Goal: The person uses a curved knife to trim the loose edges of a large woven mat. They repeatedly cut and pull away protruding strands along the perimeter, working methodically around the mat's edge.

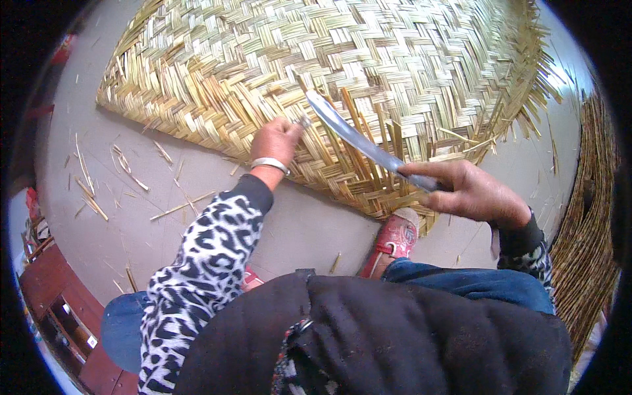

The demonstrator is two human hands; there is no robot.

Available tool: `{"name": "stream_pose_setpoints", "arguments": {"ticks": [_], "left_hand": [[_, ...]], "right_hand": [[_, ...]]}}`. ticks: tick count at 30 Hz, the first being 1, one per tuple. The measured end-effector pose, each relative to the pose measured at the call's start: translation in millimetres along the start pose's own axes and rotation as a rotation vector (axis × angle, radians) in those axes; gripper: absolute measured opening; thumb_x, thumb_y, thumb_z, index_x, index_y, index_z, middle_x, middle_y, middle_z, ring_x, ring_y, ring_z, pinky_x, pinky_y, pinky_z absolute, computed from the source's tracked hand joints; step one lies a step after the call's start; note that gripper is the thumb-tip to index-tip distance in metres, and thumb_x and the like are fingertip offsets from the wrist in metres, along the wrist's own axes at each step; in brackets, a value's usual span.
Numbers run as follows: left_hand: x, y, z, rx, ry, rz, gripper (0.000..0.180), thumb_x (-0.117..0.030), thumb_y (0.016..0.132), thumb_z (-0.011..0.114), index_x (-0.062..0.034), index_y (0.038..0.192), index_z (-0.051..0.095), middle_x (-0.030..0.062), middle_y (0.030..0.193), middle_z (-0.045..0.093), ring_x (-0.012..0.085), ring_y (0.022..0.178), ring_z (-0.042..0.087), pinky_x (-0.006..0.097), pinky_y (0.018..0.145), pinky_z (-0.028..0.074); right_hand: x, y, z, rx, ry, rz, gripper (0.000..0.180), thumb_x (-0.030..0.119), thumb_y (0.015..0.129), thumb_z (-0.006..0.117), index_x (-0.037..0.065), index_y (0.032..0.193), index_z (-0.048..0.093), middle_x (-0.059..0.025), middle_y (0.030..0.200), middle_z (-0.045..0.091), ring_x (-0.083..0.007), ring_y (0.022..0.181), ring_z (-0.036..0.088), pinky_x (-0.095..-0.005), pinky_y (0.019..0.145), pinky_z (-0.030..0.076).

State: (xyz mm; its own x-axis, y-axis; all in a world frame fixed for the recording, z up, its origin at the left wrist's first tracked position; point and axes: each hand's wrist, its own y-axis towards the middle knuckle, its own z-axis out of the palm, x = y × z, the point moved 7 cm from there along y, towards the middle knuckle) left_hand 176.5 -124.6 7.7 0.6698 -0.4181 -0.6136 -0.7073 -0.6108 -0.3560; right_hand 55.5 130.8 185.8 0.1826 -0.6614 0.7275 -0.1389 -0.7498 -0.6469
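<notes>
A large woven mat (368, 52) of pale green and straw-coloured strips lies on the floor ahead of me. Loose strip ends (359, 122) stick up along its near edge. My right hand (471, 191) grips the handle of a long, curved metal blade like a knife (359, 140), which points up and left over the mat. My left hand (275, 141), with a pale bangle at its wrist, is closed at the mat's near edge, left of the blade tip. What its fingers pinch is too small to make out.
Cut strips (92, 197) litter the grey floor (131, 230) at left. A bundle of long brown stalks (586, 217) lies at the far right. Reddish-brown wooden furniture (59, 289) stands at lower left. My red shoe (398, 234) touches the mat's near edge.
</notes>
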Motion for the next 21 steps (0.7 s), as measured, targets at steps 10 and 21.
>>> {"name": "stream_pose_setpoints", "arguments": {"ticks": [10, 21], "left_hand": [[-37, -30, 40, 0.494, -0.783, -0.240, 0.029, -0.013, 0.092, 0.067, 0.0073, 0.112, 0.064, 0.0082, 0.085, 0.070, 0.0125, 0.064, 0.070, 0.026, 0.058, 0.058], [-21, -38, 42, 0.288, -0.715, -0.244, 0.022, -0.010, 0.092, 0.065, 0.0064, 0.107, 0.061, 0.0101, 0.079, 0.070, 0.0171, 0.061, 0.071, 0.027, 0.051, 0.054]], "right_hand": [[-23, 1, 26, 0.121, 0.751, 0.060, 0.058, 0.012, 0.094, 0.063, 0.010, 0.149, 0.045, 0.0096, 0.061, 0.040, -0.0016, 0.048, 0.033, -0.0207, 0.043, 0.025], [-46, -1, 34, 0.061, 0.762, 0.103, 0.059, 0.015, 0.093, 0.062, 0.008, 0.149, 0.045, 0.0100, 0.060, 0.039, -0.0018, 0.047, 0.032, -0.0206, 0.043, 0.025]]}}
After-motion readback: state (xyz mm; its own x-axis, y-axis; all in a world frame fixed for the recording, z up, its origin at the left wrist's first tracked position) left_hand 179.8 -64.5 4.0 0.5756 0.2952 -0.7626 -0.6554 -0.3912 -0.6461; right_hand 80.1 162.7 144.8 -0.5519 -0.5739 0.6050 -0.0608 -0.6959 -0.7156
